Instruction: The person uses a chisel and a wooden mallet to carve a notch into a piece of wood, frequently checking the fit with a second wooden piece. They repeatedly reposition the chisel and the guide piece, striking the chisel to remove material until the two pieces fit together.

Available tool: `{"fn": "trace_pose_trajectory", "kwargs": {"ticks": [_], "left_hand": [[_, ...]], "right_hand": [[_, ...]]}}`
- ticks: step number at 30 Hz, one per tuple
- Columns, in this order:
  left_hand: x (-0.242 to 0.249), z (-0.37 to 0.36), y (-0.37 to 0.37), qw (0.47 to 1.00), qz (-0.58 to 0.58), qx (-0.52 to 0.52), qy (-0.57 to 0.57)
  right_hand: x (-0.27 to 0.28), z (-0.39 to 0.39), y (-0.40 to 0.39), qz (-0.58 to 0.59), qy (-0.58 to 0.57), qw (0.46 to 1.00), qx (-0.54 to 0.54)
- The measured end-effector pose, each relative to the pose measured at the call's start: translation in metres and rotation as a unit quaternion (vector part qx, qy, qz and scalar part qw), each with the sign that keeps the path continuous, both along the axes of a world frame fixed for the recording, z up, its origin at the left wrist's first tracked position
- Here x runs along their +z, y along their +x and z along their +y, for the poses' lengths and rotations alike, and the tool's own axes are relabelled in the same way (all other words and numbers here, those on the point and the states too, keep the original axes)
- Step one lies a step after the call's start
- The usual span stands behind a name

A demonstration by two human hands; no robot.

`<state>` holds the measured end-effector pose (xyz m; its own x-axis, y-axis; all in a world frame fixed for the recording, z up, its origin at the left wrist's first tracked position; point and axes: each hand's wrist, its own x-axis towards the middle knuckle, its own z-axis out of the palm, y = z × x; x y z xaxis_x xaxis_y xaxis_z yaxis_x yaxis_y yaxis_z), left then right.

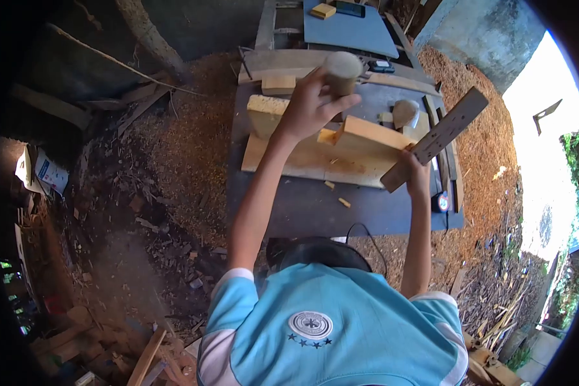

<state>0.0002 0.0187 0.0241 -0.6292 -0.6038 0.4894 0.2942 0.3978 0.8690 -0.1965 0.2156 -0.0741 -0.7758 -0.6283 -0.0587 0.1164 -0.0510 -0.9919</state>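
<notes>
My left hand (302,106) is raised above the workbench (289,215), closed around a short cylindrical block (342,71) with a pale round end. How the block continues inside the hand is hidden. In my right hand (417,172) is a flat wooden bar (453,125) with several dark marks, slanting up to the right. Below and between the hands lie thick pale boards; one front board (296,157) rests on the bench, and a shorter wooden piece (373,138) stands at a gap behind it. Small wood chips (344,202) are on the bench.
Behind the bench, a grey panel (354,32) carries a phone (350,9) and a small yellow block (323,11). A rounded tool (405,114) and a small black device (381,66) sit at the back right. Wood shavings (193,128) cover the ground; a cable (373,241) hangs at the front.
</notes>
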Motion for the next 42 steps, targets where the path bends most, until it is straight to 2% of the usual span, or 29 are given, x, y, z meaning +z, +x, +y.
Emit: {"fn": "trace_pose_trajectory", "kwargs": {"ticks": [2,5,8,9,12,18,24,27,30,33,36,42], "left_hand": [[-0.005,-0.012,-0.007,0.993,-0.028,0.028,-0.115],[-0.038,-0.017,-0.030,0.992,0.067,-0.038,0.101],[-0.041,-0.011,-0.037,0.959,0.190,0.017,0.210],[-0.072,-0.025,-0.052,0.978,0.171,0.082,0.088],[-0.060,-0.017,-0.041,0.952,0.199,0.009,0.233],[-0.061,-0.013,-0.046,0.950,0.227,-0.006,0.215],[-0.061,-0.010,-0.068,0.970,0.193,-0.014,0.146],[-0.064,-0.003,-0.069,0.975,0.206,0.060,0.057],[-0.063,0.000,-0.076,0.970,0.214,0.059,0.097],[-0.069,-0.009,-0.071,0.966,0.169,0.067,0.183],[-0.074,-0.008,-0.069,0.970,0.157,0.084,0.167],[-0.065,-0.016,-0.066,0.954,0.186,0.088,0.217]], "right_hand": [[-0.004,0.001,-0.003,-0.008,-0.014,1.000,0.017],[-0.002,-0.002,0.001,-0.005,-0.019,0.999,-0.030],[0.001,-0.001,0.004,-0.026,0.004,0.999,-0.047],[0.001,-0.001,0.004,-0.036,0.011,0.998,-0.049],[0.004,-0.001,0.005,-0.021,0.000,0.999,-0.037],[0.006,-0.002,0.007,-0.008,-0.023,1.000,-0.018],[0.007,0.000,0.003,0.002,0.000,1.000,0.005],[0.006,0.003,0.008,0.004,0.000,1.000,-0.001],[0.005,0.004,0.007,-0.004,0.001,1.000,-0.002],[0.004,0.005,0.005,0.007,0.000,1.000,0.006],[0.007,0.008,0.007,0.010,0.003,1.000,0.012],[0.005,0.011,0.006,0.017,0.004,1.000,0.016]]}}
